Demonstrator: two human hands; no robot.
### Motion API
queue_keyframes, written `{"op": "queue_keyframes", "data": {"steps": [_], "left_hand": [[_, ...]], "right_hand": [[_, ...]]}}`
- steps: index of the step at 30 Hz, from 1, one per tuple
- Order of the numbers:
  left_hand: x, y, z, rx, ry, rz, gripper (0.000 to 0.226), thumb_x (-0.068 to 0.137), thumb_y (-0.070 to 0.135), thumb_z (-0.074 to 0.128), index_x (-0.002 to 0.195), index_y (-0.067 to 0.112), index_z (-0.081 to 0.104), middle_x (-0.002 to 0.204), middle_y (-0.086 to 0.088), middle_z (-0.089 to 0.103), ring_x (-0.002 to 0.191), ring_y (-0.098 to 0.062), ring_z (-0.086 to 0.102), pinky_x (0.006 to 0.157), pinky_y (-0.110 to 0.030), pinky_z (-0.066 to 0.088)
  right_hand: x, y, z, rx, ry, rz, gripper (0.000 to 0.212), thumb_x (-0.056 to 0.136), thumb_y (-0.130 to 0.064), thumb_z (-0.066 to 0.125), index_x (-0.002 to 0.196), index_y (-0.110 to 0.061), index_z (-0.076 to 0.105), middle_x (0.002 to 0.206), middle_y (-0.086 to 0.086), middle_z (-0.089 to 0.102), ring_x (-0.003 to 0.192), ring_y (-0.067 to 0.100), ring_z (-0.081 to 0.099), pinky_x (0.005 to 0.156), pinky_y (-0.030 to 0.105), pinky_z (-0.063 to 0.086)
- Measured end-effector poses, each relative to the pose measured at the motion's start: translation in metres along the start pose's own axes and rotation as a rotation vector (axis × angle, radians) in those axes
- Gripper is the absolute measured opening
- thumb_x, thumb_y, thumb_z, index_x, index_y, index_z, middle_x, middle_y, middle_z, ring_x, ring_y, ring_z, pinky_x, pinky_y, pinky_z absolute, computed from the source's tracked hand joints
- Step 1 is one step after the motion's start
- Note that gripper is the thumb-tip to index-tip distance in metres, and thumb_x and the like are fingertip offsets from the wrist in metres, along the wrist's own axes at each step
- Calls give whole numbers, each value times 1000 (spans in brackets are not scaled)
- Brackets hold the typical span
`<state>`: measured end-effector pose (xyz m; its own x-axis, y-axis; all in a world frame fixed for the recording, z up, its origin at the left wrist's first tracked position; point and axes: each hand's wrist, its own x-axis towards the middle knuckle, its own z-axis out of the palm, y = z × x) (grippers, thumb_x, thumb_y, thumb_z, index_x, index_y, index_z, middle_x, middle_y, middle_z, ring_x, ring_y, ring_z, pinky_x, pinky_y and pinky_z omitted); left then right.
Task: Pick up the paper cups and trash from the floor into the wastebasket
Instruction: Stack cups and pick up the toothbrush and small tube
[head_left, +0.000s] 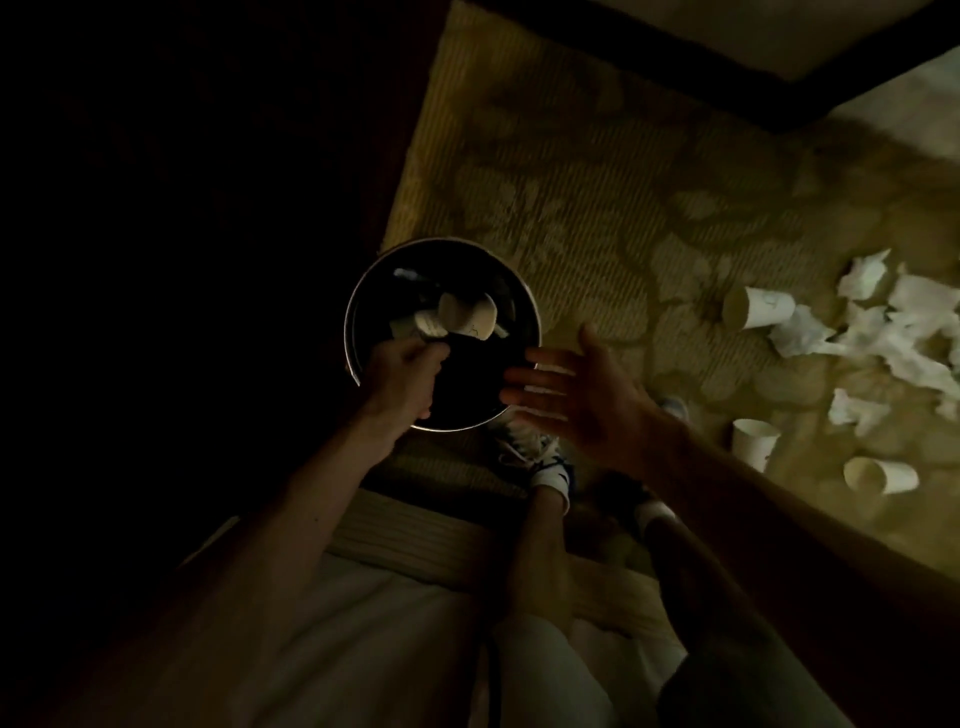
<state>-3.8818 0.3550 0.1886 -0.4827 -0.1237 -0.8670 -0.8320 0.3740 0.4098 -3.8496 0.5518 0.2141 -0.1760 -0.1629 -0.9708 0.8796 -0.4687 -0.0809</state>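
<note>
Quick tally: one wastebasket (511, 283). Three paper cups (758, 307) are on the carpet (597, 182), and it looks like two more cups (467, 314) are inside the basket, though it's pretty dark in there. Crumpled tissues (862, 273): at least five wads, but the pile's too tangled for an exact number. Two hands, left hand (402, 376) and right hand (576, 395). Two shoes (540, 457), one mostly hidden.

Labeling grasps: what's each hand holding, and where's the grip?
Left hand pinches a paper cup by its near end, over the wastebasket. Right hand is open, holding nothing.
</note>
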Motion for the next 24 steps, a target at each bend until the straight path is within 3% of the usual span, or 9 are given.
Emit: {"op": "queue_keyframes", "data": {"steps": [3,7,11,14,16,21,24], "left_hand": [[-33,53,11,263,-23,287,33,92,21,63,66,1,60,60,-9,58,60,-15,53,60,-33,38],[-83,112,59,627,-156,682,44,89,35,59,55,12,45,49,-4,44,46,-14,44,50,-32,33],[-127,144,125,868,-287,965,50,91,37,55,50,21,31,43,7,29,40,-7,31,44,-27,22],[-138,143,189,998,-355,1026,52,95,34,55,50,20,32,44,7,30,39,-8,32,42,-24,19],[-137,131,232,1058,-423,1013,47,98,36,52,55,22,40,49,8,38,44,-7,39,45,-26,26],[-119,85,339,1263,-599,972,28,103,41,42,94,20,58,89,2,59,78,-16,56,65,-34,43],[-95,47,393,1390,-626,985,24,103,39,43,106,21,58,102,0,59,88,-18,55,70,-34,42]], "right_hand": [[-48,-1,-29,-87,74,-128,59,102,-55,29,108,-9,66,93,8,76,82,23,74,62,32,56],[-108,2,-79,-271,242,-261,31,101,-34,51,95,-10,69,73,2,74,60,13,69,54,26,55],[-145,20,-141,-346,347,-299,21,100,-25,53,95,-9,66,79,6,68,63,11,63,55,23,48],[-152,36,-195,-280,383,-273,19,101,-22,51,97,-10,66,84,7,69,65,8,64,56,20,48],[-145,45,-233,-199,403,-248,19,101,-20,51,96,-10,66,83,7,70,63,7,65,54,19,49],[-98,69,-330,-139,491,-166,23,101,-22,51,113,-5,62,97,13,68,75,18,63,60,29,51],[-59,87,-378,-224,531,-161,23,100,-24,53,116,-10,62,106,11,66,84,21,64,75,40,56]]}}
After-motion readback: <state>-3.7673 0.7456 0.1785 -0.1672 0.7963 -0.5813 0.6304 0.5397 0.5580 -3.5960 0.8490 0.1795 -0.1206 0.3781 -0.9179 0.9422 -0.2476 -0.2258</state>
